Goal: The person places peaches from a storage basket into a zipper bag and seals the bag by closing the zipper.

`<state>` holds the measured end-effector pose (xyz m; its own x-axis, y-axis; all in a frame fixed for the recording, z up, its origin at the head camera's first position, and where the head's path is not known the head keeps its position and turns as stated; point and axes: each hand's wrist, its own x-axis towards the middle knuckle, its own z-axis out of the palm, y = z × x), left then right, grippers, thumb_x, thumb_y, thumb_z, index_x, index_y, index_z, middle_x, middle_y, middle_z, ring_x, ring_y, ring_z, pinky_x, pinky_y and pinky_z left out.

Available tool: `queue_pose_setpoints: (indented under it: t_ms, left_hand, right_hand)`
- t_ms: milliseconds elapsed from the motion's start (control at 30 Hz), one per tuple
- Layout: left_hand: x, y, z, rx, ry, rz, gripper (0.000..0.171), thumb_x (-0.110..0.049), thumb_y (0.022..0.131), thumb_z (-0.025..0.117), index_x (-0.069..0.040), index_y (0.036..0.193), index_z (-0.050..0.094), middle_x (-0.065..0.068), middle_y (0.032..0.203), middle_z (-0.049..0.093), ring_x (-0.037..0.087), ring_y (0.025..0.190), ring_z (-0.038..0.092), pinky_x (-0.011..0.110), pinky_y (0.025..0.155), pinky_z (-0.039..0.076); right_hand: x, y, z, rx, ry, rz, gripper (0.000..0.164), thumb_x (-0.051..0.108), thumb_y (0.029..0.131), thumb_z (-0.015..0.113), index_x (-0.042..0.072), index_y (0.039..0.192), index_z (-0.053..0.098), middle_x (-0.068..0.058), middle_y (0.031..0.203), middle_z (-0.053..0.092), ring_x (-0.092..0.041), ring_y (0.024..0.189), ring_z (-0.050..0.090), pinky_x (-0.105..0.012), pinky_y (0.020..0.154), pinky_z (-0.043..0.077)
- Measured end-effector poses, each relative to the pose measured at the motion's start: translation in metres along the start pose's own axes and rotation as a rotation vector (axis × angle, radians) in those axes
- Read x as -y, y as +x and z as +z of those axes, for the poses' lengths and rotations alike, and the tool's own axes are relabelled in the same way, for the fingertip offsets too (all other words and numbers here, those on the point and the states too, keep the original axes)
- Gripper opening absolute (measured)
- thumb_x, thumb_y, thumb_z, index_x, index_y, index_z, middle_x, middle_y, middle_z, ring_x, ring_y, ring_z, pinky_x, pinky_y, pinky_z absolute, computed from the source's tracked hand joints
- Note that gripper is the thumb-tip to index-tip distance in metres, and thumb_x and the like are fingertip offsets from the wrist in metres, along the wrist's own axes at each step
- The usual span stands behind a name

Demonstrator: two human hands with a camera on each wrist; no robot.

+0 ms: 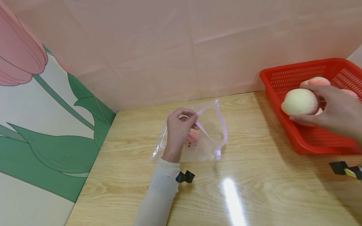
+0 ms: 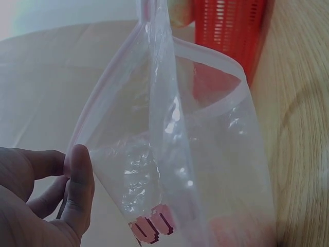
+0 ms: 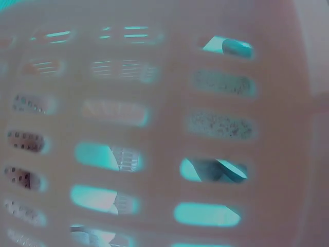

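Observation:
A clear zip bag (image 1: 207,150) with a pale purple zip edge lies on the table, its mouth spread apart. The thumb and fingers of my left hand (image 1: 179,125) pinch one side of that edge; the left wrist view has the same hand (image 2: 56,190) beside the gaping bag (image 2: 226,154). Pink and dark red print shows on the film, and a blurred pinkish shape (image 2: 241,229) lies low behind it. Over the red basket (image 1: 299,144), my right hand (image 1: 337,111) grips a pale peach (image 1: 300,102) between thumb and fingers. Its far side is hidden by the hand.
More peaches (image 1: 319,81) sit in the basket, partly covered by the right hand. A white slider (image 1: 218,153) hangs at the bag's near corner. Behind the table rises a pinkish cloth-like wall (image 1: 169,56). Slotted plastic (image 3: 164,123) fills the right wrist view.

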<state>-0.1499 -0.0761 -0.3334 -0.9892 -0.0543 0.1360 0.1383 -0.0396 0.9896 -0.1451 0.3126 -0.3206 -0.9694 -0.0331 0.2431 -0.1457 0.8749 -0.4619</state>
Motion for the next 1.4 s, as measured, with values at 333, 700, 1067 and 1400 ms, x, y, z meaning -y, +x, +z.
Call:
queue_pose_setpoints:
  t_ms: [333, 700, 1067, 1400]
  left_hand:
    - [-0.0002, 0.0017, -0.0006, -0.018, 0.007, -0.019, 0.009, 0.008, 0.086, 0.070, 0.008, 0.094, 0.068, 0.001, 0.076, 0.062, 0.008, 0.049, 0.058, 0.019, 0.047, 0.055]
    - [0.0002, 0.0000, -0.0012, -0.031, -0.031, -0.020, 0.007, 0.007, 0.086, 0.070, 0.006, 0.093, 0.068, 0.007, 0.090, 0.063, 0.011, 0.049, 0.060, 0.023, 0.049, 0.058]
    - [-0.0008, 0.0019, -0.0016, -0.031, -0.028, -0.020, 0.009, 0.007, 0.086, 0.070, 0.006, 0.095, 0.067, 0.004, 0.080, 0.064, 0.011, 0.052, 0.061, 0.024, 0.052, 0.059]
    - [0.0026, 0.0027, 0.0000, -0.021, -0.047, -0.024, 0.010, 0.009, 0.085, 0.070, 0.008, 0.095, 0.067, 0.004, 0.082, 0.063, 0.011, 0.051, 0.061, 0.023, 0.051, 0.059]
  right_hand:
    - [0.0021, 0.0015, -0.0012, -0.016, -0.065, -0.051, 0.093, 0.040, 0.061, 0.095, 0.004, 0.135, 0.052, -0.023, 0.110, 0.059, -0.029, 0.083, 0.051, -0.016, 0.050, 0.032]
    - [0.0035, 0.0005, 0.0000, 0.001, -0.074, -0.024, 0.093, 0.040, 0.065, 0.094, 0.004, 0.138, 0.049, -0.027, 0.112, 0.058, -0.038, 0.088, 0.052, -0.020, 0.053, 0.035]
    - [0.0044, 0.0019, -0.0007, 0.061, -0.067, -0.015, 0.102, 0.037, 0.068, 0.092, 0.005, 0.148, 0.039, -0.029, 0.119, 0.053, -0.043, 0.090, 0.051, -0.027, 0.056, 0.045]
    - [0.0031, -0.0019, -0.0003, 0.051, -0.012, 0.027, 0.102, 0.034, 0.068, 0.093, 0.006, 0.149, 0.038, -0.031, 0.120, 0.053, -0.045, 0.092, 0.053, -0.019, 0.053, 0.041]
